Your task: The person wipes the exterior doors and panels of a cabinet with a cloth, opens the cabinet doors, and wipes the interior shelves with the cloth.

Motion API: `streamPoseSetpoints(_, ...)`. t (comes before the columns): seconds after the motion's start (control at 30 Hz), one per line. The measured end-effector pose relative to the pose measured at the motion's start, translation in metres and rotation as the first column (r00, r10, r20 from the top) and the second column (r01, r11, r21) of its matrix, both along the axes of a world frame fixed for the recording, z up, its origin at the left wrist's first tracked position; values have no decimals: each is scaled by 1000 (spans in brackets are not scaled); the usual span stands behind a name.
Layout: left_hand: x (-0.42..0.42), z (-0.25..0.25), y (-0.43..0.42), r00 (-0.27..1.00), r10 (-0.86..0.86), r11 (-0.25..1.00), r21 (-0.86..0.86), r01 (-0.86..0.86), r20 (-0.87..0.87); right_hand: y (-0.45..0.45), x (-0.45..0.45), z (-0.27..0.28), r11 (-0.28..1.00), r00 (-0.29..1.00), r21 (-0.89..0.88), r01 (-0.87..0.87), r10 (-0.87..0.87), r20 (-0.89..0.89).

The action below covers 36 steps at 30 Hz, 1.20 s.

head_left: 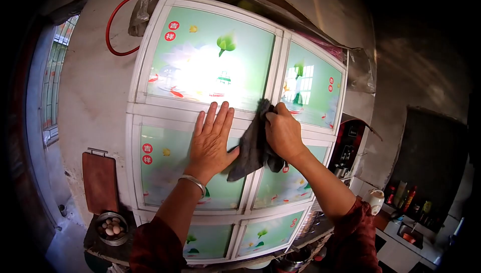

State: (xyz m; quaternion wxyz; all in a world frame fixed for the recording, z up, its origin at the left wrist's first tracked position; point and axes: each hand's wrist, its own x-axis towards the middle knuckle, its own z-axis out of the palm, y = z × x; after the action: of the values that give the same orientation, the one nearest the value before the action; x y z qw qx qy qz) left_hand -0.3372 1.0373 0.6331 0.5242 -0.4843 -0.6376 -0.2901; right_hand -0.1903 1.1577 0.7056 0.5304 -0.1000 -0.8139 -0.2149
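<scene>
In front of me stands a white-framed cabinet (pixel 136 103) with green glass door panels printed with lotus and fish. My left hand (pixel 211 140) lies flat against it, fingers stretched upward over the rail between the upper and middle panels; a bracelet circles the wrist. My right hand (pixel 284 131) is closed around a dark grey cloth (pixel 249 148), pressed near the central upright of the frame. The cloth hangs down from the fist toward the left, beside my left thumb. Bright light glares off the upper left panel (pixel 188 57).
A wooden cutting board (pixel 99 183) leans on the left wall above a metal bowl (pixel 114 242) of eggs (pixel 114 227). A red hose (pixel 107 32) loops on the wall. To the right are a counter with bottles (pixel 410 198), a white kettle (pixel 376 201) and a sink (pixel 410 235).
</scene>
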Motion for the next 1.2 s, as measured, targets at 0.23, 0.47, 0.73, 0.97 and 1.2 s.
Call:
streamPoseSetpoints(0.23, 0, -1, 0, 1000, 19, 1000, -12, -19, 10, 44, 19, 78, 966, 908, 63, -251, 258, -330)
streamPoseSetpoints(0.47, -2, -3, 4, 1000, 20, 999, 26, -19, -4, 42, -43, 88, 964, 824, 210, -162, 249, -510)
streamPoseSetpoints(0.73, 0, -2, 4, 1000, 29, 999, 30, -30, 11, 18, -2, -22, 933, 983, 343, -106, 150, -106)
streamPoseSetpoints(0.97, 0, -1, 3, 999, 47, 999, -7, -47, 19, 35, 22, -25, 906, 883, 23, -422, 417, -216)
streamPoseSetpoints(1.2, -1, -1, 2, 1000, 19, 1000, 7, -19, 1, 35, -13, 28, 941, 945, 329, -84, 180, -273)
